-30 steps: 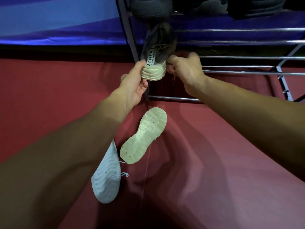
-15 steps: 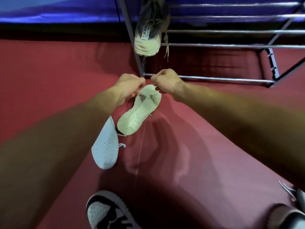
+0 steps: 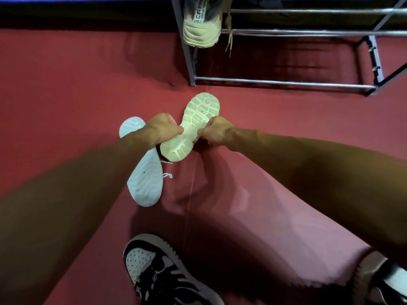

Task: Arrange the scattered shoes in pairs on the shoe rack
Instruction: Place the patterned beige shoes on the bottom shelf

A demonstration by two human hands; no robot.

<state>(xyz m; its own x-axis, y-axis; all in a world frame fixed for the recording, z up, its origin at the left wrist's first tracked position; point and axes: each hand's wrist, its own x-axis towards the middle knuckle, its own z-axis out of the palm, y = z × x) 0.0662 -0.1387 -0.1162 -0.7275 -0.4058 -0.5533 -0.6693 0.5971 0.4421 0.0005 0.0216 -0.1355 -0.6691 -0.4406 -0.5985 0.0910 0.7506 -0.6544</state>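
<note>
Cream shoe (image 3: 199, 111), left hand (image 3: 161, 128), right hand (image 3: 217, 131) gripping, one racked shoe (image 3: 201, 27)

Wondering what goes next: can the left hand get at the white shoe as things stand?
Probably not yet: the left hand grips the cream shoe with the right hand. The white shoe lies right under its wrist, uncovered otherwise.

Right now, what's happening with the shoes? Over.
Left hand and right hand: grip on cream-soled shoe, sole up, down at the floor. Matching shoe on rack. White shoe close beside, sole up.
</note>
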